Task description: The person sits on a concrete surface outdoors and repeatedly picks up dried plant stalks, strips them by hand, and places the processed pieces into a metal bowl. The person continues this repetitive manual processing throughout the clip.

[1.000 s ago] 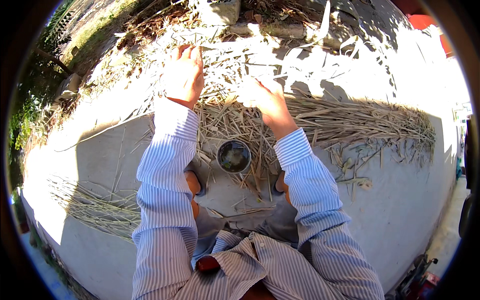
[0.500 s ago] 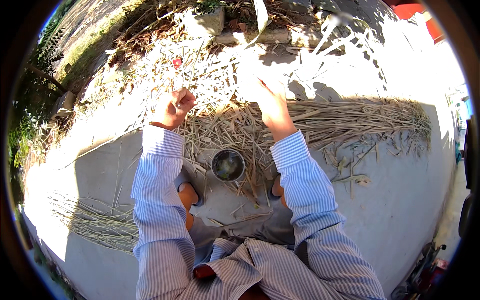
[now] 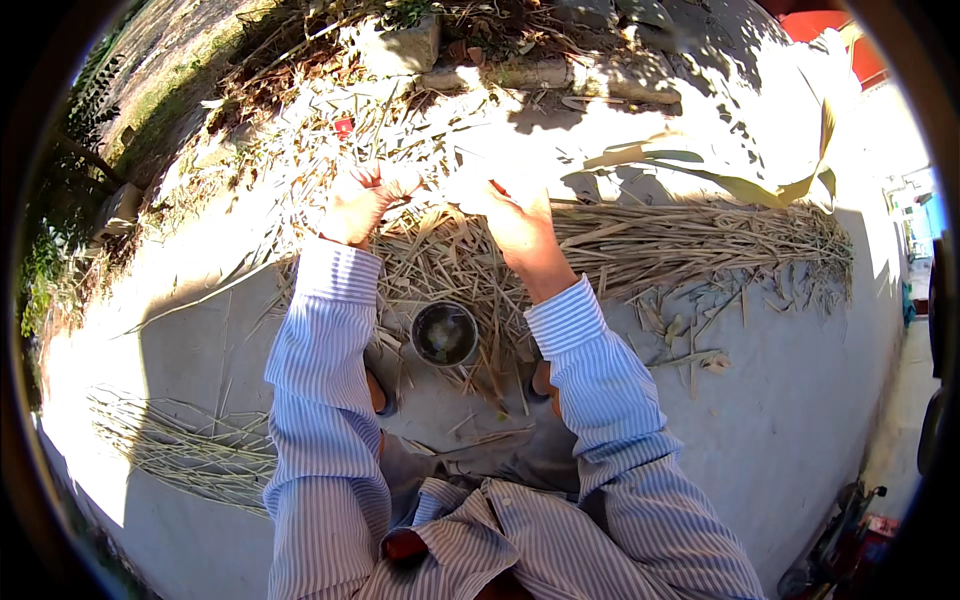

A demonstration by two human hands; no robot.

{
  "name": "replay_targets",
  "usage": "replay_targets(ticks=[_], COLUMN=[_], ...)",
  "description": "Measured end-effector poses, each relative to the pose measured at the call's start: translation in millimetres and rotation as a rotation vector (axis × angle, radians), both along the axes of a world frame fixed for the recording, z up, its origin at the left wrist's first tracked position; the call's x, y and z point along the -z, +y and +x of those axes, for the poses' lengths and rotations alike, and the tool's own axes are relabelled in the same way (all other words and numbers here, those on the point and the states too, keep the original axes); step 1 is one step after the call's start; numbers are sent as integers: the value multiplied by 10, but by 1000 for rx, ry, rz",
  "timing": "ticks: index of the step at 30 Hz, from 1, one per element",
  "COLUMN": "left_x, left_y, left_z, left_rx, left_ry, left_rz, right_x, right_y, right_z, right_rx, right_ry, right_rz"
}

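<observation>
In the bright sun beyond the metal cup, both of my hands are close together with their fingertips facing. My right hand (image 3: pixel 515 225) is closed, and a long pale leaf (image 3: pixel 715 178) trails off to its right. Glare hides where the leaf meets the fingers. My left hand (image 3: pixel 362 205) has its fingers bent inward toward the right hand; what they pinch, if anything, is washed out. Below them lies a pile of dry stalks (image 3: pixel 430 265). A bundle of long straw stalks (image 3: pixel 690 235) stretches right from behind my right wrist.
A round metal cup (image 3: pixel 445 333) with dark contents stands between my feet. Another thin stalk bundle (image 3: pixel 190 450) lies at the left. A stone block (image 3: pixel 400 48) and a log-like edge (image 3: pixel 545 75) border the far side. A small red piece (image 3: pixel 344 126) sits among the straw.
My right hand has moved slightly left, nearer my left hand, which has shifted a little right. The long leaf has swung from upright to reaching far right.
</observation>
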State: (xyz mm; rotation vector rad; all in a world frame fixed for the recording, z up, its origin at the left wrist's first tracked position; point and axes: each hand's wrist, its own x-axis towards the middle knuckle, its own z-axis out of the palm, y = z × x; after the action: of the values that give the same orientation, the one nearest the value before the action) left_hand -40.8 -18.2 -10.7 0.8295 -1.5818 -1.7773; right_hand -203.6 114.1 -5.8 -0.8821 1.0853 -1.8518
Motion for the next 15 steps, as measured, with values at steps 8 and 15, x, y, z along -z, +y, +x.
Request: replay_targets(ticks=[8,15], left_x=[-31,-280], left_y=[-619,-157], left_z=[792,663], left_rx=[-674,-226], left_ry=[-231,-689], left_rz=[-229,-1021], right_x=[42,-43], right_y=[130,46], right_z=[-145,-172], right_rx=[-22,94], right_ry=[-23,-45], right_rz=[39,87])
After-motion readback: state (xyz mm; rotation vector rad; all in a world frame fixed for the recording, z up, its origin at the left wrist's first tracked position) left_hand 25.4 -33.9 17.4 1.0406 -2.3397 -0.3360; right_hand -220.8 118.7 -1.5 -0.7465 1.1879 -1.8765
